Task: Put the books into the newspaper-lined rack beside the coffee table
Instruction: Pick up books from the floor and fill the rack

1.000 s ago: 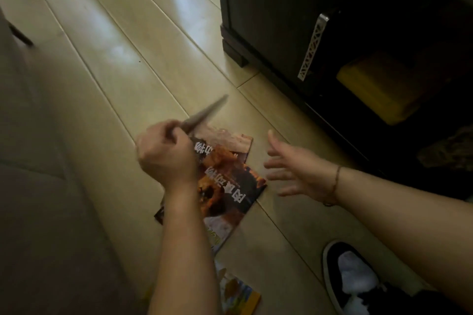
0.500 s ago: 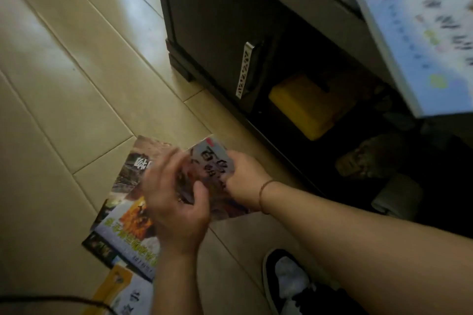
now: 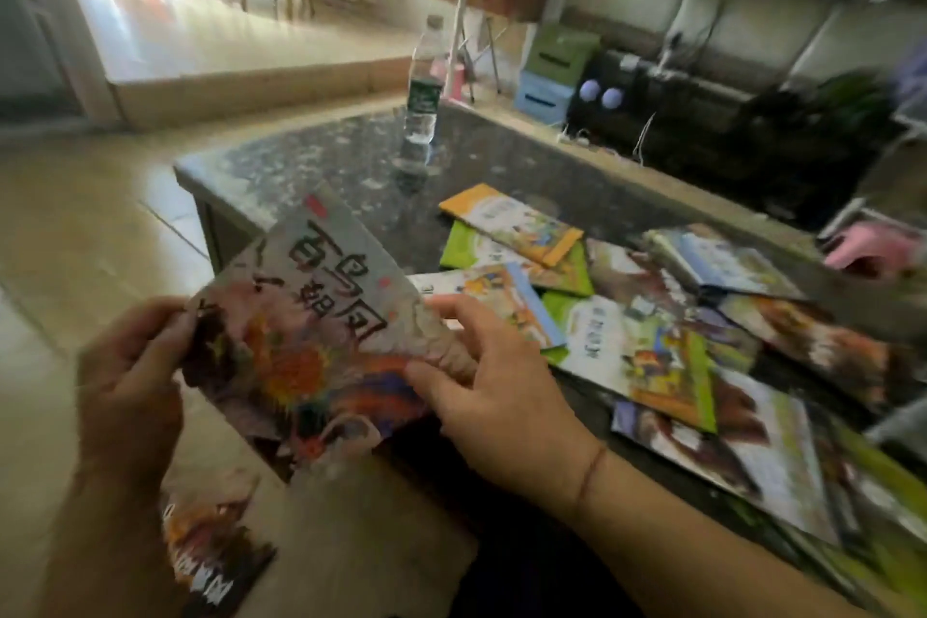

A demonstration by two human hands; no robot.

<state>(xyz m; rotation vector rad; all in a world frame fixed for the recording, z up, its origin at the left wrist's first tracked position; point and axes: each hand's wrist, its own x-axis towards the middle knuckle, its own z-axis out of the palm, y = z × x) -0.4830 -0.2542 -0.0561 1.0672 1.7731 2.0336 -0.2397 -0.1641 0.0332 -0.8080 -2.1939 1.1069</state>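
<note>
book [image 3: 306, 331] lifted off floor, both hands gripping edges

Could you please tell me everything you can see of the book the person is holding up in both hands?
The book is a thin, soft-looking paperback with a glossy cover: pale grey at the top with large dark Chinese characters and small red marks, below that a colourful orange, red and blue picture, blurred. It is held up tilted, cover toward the camera, in front of the near corner of the dark stone coffee table. The left hand grips its left edge; the right hand holds its right edge, thumb on the cover.
</note>
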